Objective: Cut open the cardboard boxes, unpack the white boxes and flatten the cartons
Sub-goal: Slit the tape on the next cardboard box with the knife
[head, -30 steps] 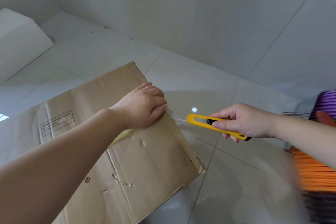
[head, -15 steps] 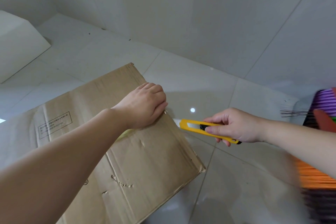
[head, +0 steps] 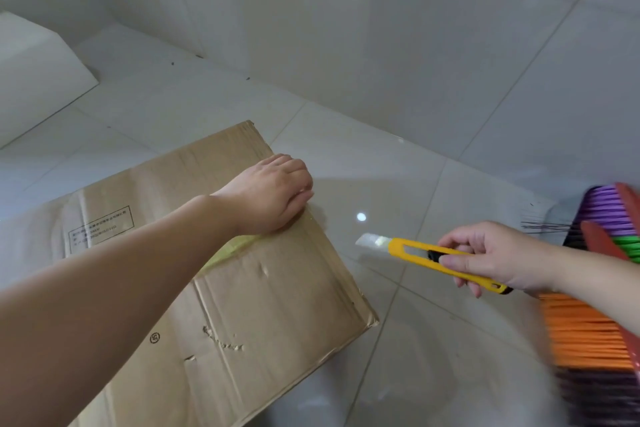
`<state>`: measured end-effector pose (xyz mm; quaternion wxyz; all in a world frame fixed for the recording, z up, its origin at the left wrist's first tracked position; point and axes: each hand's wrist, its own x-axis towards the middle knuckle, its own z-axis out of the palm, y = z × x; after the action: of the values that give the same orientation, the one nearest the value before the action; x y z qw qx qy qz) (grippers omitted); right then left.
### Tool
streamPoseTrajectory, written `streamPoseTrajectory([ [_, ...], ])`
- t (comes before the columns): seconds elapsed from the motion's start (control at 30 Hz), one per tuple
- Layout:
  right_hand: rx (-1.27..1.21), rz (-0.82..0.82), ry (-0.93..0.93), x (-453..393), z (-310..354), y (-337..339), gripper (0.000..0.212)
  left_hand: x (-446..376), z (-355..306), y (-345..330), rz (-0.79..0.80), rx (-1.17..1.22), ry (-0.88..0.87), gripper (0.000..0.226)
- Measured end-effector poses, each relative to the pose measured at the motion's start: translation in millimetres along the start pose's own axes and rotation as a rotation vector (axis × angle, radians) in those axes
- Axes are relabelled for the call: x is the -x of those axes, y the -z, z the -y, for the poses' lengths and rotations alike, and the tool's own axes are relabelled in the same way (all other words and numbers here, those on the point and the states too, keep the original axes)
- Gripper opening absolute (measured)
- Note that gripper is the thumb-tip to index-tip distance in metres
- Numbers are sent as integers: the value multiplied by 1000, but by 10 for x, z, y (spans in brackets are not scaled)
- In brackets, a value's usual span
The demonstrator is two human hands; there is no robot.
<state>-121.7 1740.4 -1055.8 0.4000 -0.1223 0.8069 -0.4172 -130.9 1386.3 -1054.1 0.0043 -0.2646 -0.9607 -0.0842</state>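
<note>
Cardboard box [head: 242, 288] on glossy white tiled floor [head: 415, 156], left hand [head: 273, 194] curled on box edge, right hand [head: 491, 256] gripping yellow knife [head: 415, 250]

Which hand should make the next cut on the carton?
Right. The right hand already grips the yellow utility knife, blade extended toward the cardboard carton. The left hand rests on the carton's edge, steadying it.
</note>
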Motion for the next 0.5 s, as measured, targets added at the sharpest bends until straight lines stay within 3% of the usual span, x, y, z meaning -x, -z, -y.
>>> streamPoseTrajectory([
  [0.1, -56, -67, 28, -5, 31, -79, 11, 39, 107, 107, -73, 75, 98, 34],
  [0.17, 54, -96, 98, -52, 159, -194, 16, 129, 261, 213, -128, 65, 187, 34],
  [0.23, 338, -86, 207, -89, 397, -328, 28, 308, 466, 316, -147, 46, 314, 34],
  [0.37, 971, 102, 416, -175, 923, -690, 68, 884, 911, 436, -93, -34, 533, 36],
  [0.5, 1296, 276, 602, -282, 1166, -1088, 82, 1493, 1225, 445, -6, -81, 710, 41],
])
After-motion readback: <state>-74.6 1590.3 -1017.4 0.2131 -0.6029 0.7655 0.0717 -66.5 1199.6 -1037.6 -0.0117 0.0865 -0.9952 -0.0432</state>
